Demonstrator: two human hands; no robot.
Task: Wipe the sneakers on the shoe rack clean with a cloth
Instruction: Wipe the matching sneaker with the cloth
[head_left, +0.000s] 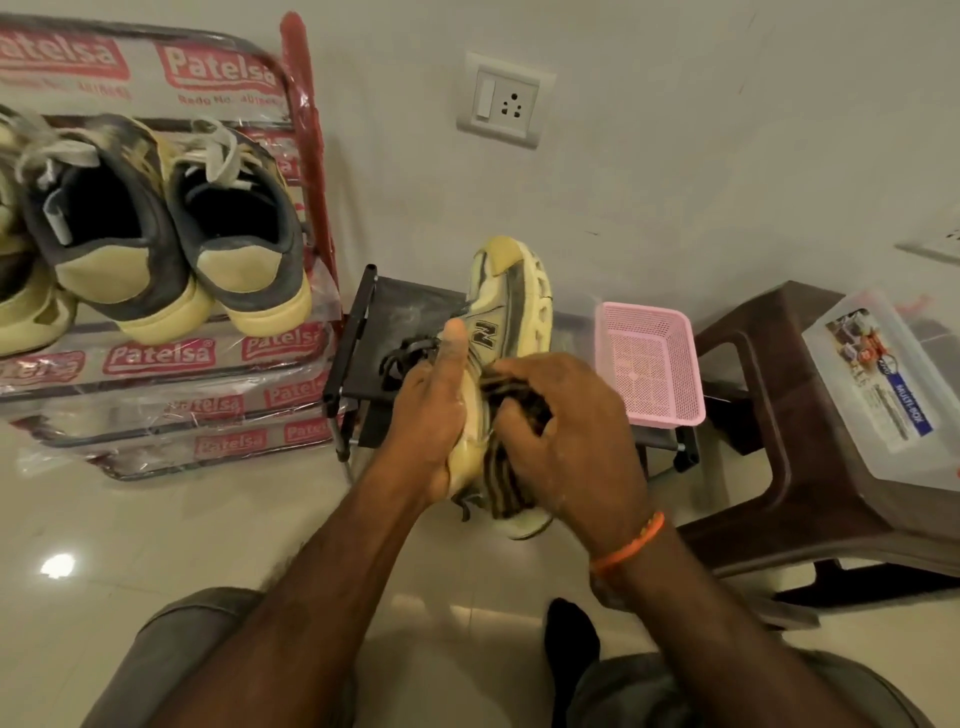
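Knees (171, 660) frame the bottom of the view; beyond them, before the small black rack (363, 332), the left hand (431, 415) grips a sneaker (511, 312) held sole-right, thumb along its side, while the right hand (561, 436) clutches a dark striped cloth (506, 483) against its heel. Best to keep that grip firm and rub with short strokes along the midsole grooves. It looks cream and grey, grimy, with a yellowed sole and loose black laces.

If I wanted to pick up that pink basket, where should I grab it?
Probably the rim of the pink basket, best the near edge, coming from above. It sits upright with its open top facing up on the small black rack, so fingers can hook over the thin rim. The brown stool crowds its right side; the held sneaker is on its left.
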